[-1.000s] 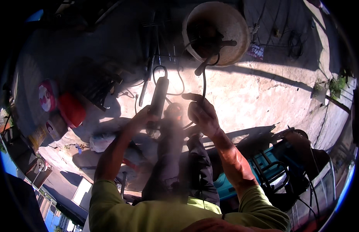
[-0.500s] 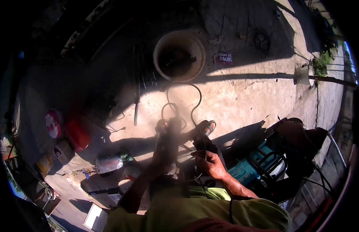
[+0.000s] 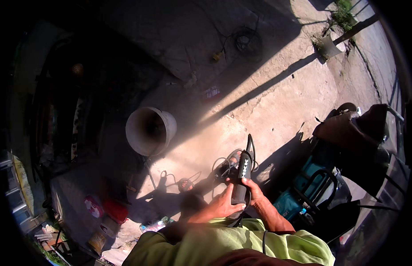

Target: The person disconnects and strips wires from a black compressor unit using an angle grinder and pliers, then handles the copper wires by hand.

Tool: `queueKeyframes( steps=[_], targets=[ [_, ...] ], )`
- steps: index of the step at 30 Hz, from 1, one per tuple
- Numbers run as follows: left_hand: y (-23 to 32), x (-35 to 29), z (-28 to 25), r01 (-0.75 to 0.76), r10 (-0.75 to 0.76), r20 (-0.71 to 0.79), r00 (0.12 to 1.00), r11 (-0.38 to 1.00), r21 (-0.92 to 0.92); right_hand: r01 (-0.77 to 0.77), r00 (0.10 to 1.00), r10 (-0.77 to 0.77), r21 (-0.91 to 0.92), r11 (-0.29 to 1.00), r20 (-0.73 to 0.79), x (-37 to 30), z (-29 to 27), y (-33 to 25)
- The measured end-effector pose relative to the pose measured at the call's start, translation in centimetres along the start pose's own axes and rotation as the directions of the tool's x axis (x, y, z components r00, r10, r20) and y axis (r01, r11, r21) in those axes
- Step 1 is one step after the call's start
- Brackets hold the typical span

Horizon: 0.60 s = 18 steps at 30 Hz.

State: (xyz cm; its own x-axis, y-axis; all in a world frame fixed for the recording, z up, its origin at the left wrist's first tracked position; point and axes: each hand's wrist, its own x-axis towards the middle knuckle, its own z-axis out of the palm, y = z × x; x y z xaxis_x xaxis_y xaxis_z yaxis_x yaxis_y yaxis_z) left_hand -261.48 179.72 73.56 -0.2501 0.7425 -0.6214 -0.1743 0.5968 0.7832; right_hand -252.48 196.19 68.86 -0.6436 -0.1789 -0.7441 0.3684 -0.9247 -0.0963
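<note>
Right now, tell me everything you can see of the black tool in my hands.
The black tool has a long, narrow body that looks like hard plastic, with pale lettering toward its far end. A dark cord loops by that end. Your left hand holds it from the left, your right hand from the right. It is in front of your shirt, its far end pointing away from you and slightly right. Its near end is too dark to make out.

Hand-held tool (image 3: 244,170): black plastic-looking body, smooth, mostly matt. Cord (image 3: 250,142): smooth, rubbery sheath. Bucket (image 3: 169,125): pale plastic, dull (inner wall darkened, as if stained). Floor (image 3: 285,106): rough concrete, matt, cracked. Shirt (image 3: 299,246): soft, creased cloth. Teal machine (image 3: 286,206): smooth plastic-looking housing.
</note>
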Motion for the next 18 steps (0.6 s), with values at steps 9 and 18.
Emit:
queueKeyframes(
  steps=[9, 18],
  targets=[
    [14.8, 19.7, -10.1, -0.158, 0.153, 0.051, 0.987, 0.98, 0.123, 0.458, 0.852, -0.434, 0.016, 0.889, -0.292, -3.0, -10.3, -19.1],
    [6.7, 57.2, -31.1, 0.091, -0.093, -0.118, 0.989, 0.996, -0.023, 0.151, 0.793, -0.28, -0.271, 0.951, -0.541, -3.5, -11.9, -24.4]
  ],
)
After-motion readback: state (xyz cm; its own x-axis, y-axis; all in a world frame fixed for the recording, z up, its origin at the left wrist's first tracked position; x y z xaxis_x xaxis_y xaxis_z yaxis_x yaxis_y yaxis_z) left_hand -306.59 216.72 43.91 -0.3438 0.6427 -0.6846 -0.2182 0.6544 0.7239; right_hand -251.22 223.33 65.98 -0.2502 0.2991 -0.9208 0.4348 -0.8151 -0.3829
